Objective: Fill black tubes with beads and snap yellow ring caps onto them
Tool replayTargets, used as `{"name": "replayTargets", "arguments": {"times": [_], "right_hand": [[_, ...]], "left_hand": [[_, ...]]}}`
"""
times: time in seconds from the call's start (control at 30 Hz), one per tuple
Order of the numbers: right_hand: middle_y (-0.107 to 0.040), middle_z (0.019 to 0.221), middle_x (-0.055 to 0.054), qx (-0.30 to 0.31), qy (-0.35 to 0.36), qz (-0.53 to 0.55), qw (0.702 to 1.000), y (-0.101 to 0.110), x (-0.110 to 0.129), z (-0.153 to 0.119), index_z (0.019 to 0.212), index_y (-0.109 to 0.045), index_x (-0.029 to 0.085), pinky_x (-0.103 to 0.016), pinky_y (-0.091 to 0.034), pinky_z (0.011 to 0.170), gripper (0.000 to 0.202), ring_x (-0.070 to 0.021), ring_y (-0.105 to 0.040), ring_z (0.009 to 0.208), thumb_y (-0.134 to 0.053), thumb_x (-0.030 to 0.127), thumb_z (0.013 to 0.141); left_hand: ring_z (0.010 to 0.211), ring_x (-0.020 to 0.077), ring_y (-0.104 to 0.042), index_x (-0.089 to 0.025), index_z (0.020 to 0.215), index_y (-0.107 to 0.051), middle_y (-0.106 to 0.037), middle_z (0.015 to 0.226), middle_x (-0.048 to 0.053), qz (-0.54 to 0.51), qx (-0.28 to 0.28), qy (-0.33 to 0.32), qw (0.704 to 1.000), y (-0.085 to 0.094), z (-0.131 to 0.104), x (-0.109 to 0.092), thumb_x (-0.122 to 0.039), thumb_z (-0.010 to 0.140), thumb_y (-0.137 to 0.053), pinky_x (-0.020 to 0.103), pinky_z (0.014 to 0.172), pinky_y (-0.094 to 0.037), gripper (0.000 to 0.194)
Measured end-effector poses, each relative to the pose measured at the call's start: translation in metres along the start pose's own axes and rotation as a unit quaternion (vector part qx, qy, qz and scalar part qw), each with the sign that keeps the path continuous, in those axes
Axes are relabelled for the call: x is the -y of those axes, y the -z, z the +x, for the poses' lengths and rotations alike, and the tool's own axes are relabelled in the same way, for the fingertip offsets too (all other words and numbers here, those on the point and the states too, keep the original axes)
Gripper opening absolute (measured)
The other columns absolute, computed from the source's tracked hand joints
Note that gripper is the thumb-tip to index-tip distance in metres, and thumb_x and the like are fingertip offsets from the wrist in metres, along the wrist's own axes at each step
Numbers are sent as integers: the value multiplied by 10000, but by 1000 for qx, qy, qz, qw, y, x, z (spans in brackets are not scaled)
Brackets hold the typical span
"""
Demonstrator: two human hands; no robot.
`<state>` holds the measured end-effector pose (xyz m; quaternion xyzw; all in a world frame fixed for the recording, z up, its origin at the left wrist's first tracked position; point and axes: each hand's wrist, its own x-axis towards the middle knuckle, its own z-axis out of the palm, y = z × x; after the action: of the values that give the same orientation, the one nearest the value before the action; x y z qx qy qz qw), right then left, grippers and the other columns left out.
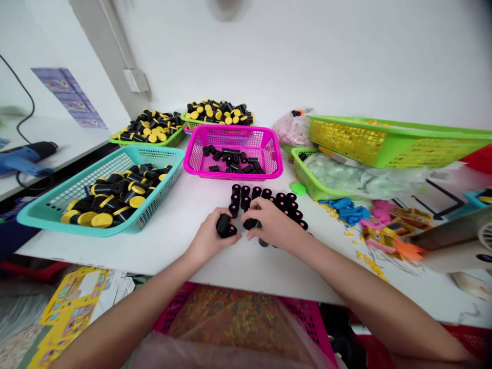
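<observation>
Several black cylinders with pink centres [282, 197] stand in rows on the white table [184, 251]. At the left end of these rows, my left hand [211, 233] is closed around black cylinders [224, 225]. Just to its right, my right hand [269, 223] pinches a black cylinder [251, 224] lying on its side, and partly hides the rows. Behind the rows, a magenta basket [232, 175] holds loose black cylinders [234, 158]. To the left, a turquoise basket [96, 228] holds black cylinders with yellow caps [115, 192].
Green baskets of yellow-capped cylinders [154, 128] stand at the back. On the right are a stacked green basket [346, 141], blue gloves [348, 210], scattered yellow bits [371, 264] and a metallic container [457, 241]. A bag of colourful beads [230, 318] lies below the table's front edge.
</observation>
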<state>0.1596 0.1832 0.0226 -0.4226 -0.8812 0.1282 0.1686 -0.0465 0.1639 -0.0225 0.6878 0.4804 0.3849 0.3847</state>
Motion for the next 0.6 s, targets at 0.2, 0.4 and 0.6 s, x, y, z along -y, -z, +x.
{"name": "replayTargets", "arguments": {"times": [0.2,0.4,0.6], "right_hand": [[-594,983,-123,20,34,-158,987,-7,8,7,999,-724,153,-389,-461,826,167,-255,-555,934,-664,101,852],[-646,914,-110,21,7,-225,974,-9,11,10,934,-700,155,-397,-404,774,202,-302,-552,967,-793,257,786],[-652,1025,-123,-2,-8,-182,983,-6,16,9,1079,-681,161,-439,-414,813,378,-321,-548,1015,-789,381,791]], "left_hand": [[1032,275,-595,-232,1071,-483,-641,1042,48,9,23,-3,1000,-1,1,11,-359,691,-828,447,938,-436,529],[1094,259,-546,-209,1073,-509,-585,1121,67,83,-41,-44,995,-7,5,13,-199,769,-730,435,975,-424,376],[1111,250,-526,-196,1073,-499,-529,1109,74,97,-53,-62,992,-6,8,14,-183,802,-695,431,1017,-415,335]]}}
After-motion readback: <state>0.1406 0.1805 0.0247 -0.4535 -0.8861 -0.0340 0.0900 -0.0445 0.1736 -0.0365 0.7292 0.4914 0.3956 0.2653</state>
